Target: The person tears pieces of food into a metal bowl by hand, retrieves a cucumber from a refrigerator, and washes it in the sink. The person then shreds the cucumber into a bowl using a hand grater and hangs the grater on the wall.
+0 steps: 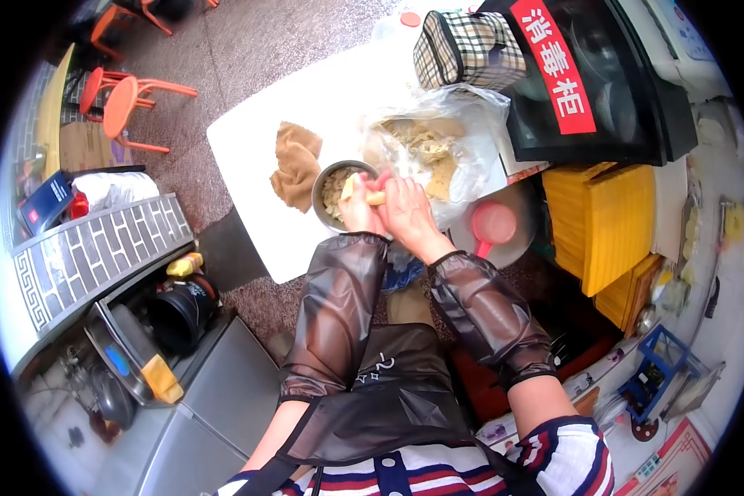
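My left hand (359,208) is closed at the right side of a round metal bowl (317,192), with its fingers around a pale yellow, soft-looking piece (375,198). My right hand (408,212) meets it from the right, and its fingers press on the same piece. What exactly the piece is, I cannot make out. Inside the bowl is a crumbly, pale mixture (332,188). Just beyond my hands, an open clear plastic bag (479,103) holds yellowish-beige, crumpled food (430,145). A folded brown cloth (296,165) lies left of the bowl.
Everything stands on a white table (248,140). A checked bag (471,50) and a dark glass-fronted cabinet (603,91) are at the back right. Below the table's right edge is a pink dipper (493,223). Yellow boards (599,223) stand farther right; orange stools (124,103) are at the left.
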`<state>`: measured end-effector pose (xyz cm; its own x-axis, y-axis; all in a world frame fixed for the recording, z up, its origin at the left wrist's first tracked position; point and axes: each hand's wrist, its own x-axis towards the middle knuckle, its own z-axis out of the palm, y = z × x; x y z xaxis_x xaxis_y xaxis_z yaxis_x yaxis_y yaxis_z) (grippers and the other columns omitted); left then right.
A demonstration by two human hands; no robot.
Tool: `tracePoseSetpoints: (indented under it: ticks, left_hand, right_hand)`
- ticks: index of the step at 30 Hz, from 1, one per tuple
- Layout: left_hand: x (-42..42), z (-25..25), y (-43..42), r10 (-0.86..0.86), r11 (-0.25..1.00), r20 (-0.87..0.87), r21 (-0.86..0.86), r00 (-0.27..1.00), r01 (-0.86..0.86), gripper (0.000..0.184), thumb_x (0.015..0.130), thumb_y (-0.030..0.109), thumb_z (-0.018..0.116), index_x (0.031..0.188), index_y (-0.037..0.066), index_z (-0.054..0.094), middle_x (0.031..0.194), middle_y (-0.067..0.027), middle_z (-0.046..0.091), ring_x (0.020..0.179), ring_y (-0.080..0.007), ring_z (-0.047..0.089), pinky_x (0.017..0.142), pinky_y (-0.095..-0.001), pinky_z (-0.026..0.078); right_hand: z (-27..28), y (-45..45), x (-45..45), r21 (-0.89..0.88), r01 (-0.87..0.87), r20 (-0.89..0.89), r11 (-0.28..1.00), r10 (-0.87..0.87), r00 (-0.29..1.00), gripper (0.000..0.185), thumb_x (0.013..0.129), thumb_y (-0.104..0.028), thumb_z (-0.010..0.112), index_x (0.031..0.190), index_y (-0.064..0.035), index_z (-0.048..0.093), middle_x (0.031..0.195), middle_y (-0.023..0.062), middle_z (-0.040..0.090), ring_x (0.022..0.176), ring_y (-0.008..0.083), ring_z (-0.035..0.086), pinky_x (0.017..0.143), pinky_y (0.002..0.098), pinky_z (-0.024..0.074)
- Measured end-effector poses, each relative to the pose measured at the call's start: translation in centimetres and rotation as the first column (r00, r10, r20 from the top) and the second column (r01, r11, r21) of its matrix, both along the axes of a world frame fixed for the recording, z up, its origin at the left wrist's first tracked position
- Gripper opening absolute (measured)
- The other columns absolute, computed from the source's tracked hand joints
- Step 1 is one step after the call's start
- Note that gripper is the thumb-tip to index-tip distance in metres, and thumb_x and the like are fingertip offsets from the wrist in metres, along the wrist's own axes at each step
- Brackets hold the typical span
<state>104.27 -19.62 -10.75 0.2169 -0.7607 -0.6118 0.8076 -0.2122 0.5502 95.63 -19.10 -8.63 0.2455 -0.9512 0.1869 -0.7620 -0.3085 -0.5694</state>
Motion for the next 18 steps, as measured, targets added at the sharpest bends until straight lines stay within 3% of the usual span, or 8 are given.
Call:
tracePoseSetpoints:
  ticks: [4,6,8,9,11,12,15,18]
  left_hand:
    - [0.7,-0.3,0.7,0.085,0.995,-0.093,-0.047,0.992,-0.09,0.02,0.093,0.019,0.047,0.093,-0.001,0.047,0.066,-0.0007,0.045,0.063,-0.015,0.052,0.074,-0.0358,0.051]
    - [2.4,1.5,0.3,0.151,0.986,0.006,-0.068,0.989,-0.15,0.02,0.093,0.02,0.046,0.092,0.0,0.048,0.064,0.0006,0.039,0.059,-0.0118,0.045,0.072,-0.0347,0.051]
    - [4.9,1.1,0.5,0.047,0.992,0.067,-0.122,0.997,-0.039,0.019,0.093,0.019,0.048,0.092,0.001,0.048,0.065,0.0006,0.04,0.06,-0.0113,0.046,0.071,-0.0326,0.051]
    - [5.5,0.4,0.6,-0.036,0.997,0.123,-0.057,0.992,0.043,0.016,0.091,0.017,0.05,0.09,0.001,0.049,0.064,-0.0001,0.043,0.057,-0.0118,0.047,0.068,-0.0305,0.05]
    - [7.1,-3.9,1.5,-0.201,0.979,0.269,0.069,0.942,0.189,0.012,0.087,0.014,0.055,0.084,0.003,0.051,0.064,-0.0015,0.047,0.056,-0.0128,0.049,0.059,-0.0304,0.05]
    - [7.4,-4.6,1.5,-0.266,0.963,0.324,0.126,0.908,0.237,0.013,0.086,0.014,0.057,0.08,0.005,0.051,0.064,-0.0013,0.047,0.057,-0.0128,0.049,0.058,-0.0314,0.05]
    - [7.7,-6.2,2.0,-0.341,0.939,0.348,0.177,0.873,0.296,0.015,0.082,0.015,0.063,0.079,0.006,0.052,0.063,-0.0021,0.048,0.054,-0.0129,0.051,0.05,-0.028,0.047]
    - [6.6,-8.9,2.4,-0.39,0.92,0.51,0.255,0.767,0.298,0.017,0.08,0.016,0.065,0.083,0.004,0.054,0.066,-0.004,0.053,0.052,-0.0122,0.052,0.047,-0.0274,0.046]
  right_hand:
    - [-4.0,-1.4,-2.1,0.022,0.023,-0.042,0.999,-0.022,0.999,0.016,0.07,-0.009,0.053,0.084,-0.0013,0.051,0.079,0.0166,0.055,0.076,0.0353,0.051,0.067,0.0423,0.0402]
    - [-6.6,-3.2,-5.1,0.409,0.247,-0.161,0.878,-0.197,0.967,0.02,0.075,-0.011,0.048,0.088,0.0034,0.052,0.082,0.0219,0.057,0.077,0.0385,0.054,0.067,0.0447,0.0419]
    - [-8.0,-4.0,-8.6,0.279,0.335,-0.005,0.9,-0.347,0.938,0.026,0.078,-0.014,0.044,0.092,0.0068,0.051,0.082,0.0261,0.058,0.075,0.0408,0.055,0.07,0.0453,0.044]
    - [-7.8,-4.9,-8.7,0.281,0.329,-0.001,0.901,-0.343,0.939,0.026,0.078,-0.014,0.044,0.092,0.0068,0.051,0.082,0.0261,0.058,0.075,0.0408,0.055,0.07,0.0453,0.044]
    - [-7.4,-5.7,-9.3,0.585,0.139,-0.263,0.799,0.025,0.964,0.018,0.077,-0.008,0.046,0.086,0.0031,0.057,0.087,0.0204,0.057,0.088,0.0345,0.054,0.076,0.0438,0.0429]
    - [-7.6,-6.0,-9.6,0.577,0.148,-0.266,0.803,0.013,0.964,0.018,0.077,-0.008,0.046,0.086,0.0031,0.057,0.087,0.0204,0.057,0.088,0.0345,0.054,0.076,0.0438,0.0429]
    - [-10.1,-6.9,-9.8,0.158,0.218,-0.293,0.963,-0.165,0.942,0.029,0.073,-0.008,0.052,0.1,-0.0011,0.055,0.11,0.0178,0.051,0.106,0.0353,0.045,0.085,0.0434,0.0397]
    - [-13.5,-7.5,-10.2,0.093,0.166,-0.506,0.982,-0.097,0.857,0.029,0.072,-0.008,0.055,0.1,-0.0062,0.057,0.106,0.0148,0.053,0.104,0.0336,0.046,0.087,0.0458,0.0387]
